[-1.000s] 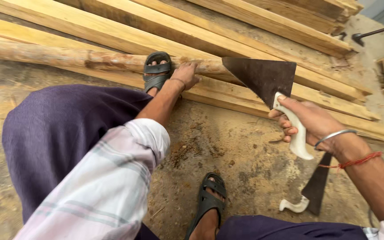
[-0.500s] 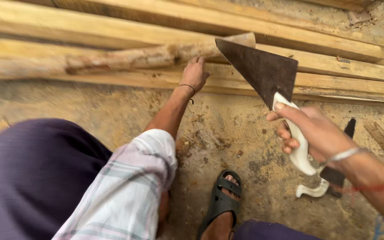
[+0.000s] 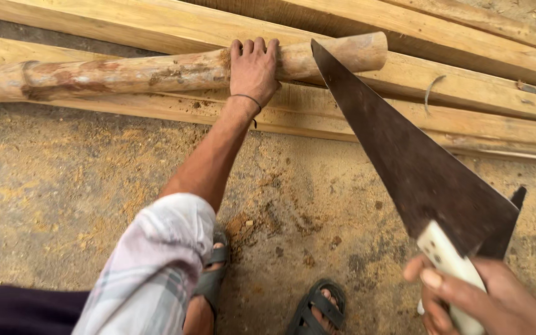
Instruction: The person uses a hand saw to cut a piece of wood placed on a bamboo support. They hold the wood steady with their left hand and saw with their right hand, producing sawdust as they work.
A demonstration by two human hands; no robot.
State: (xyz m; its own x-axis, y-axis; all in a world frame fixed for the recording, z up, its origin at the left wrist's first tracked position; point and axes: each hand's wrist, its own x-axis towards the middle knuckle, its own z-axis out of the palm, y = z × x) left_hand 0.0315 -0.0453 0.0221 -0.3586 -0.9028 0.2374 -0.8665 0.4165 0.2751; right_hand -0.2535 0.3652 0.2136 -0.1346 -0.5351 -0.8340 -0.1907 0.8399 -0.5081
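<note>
A round wooden pole (image 3: 125, 73) with patches of bark lies across stacked planks. My left hand (image 3: 254, 67) reaches forward and grips the pole near its cut right end. My right hand (image 3: 473, 301), at the lower right, holds the white handle of a hand saw (image 3: 404, 161). The saw's dark, rusty blade tapers up to a point that sits just right of my left hand, at the pole's end.
Long pale planks (image 3: 466, 87) lie side by side behind and under the pole. The ground (image 3: 82, 186) is dusted with sawdust. Both of my feet in dark sandals (image 3: 317, 307) stand on it. A second dark blade tip (image 3: 517, 197) shows behind the saw at right.
The view has moved closer to the pole. My left hand has slid from the plank onto the pole and gripped it. The saw has swung forward so its tip meets the pole's end.
</note>
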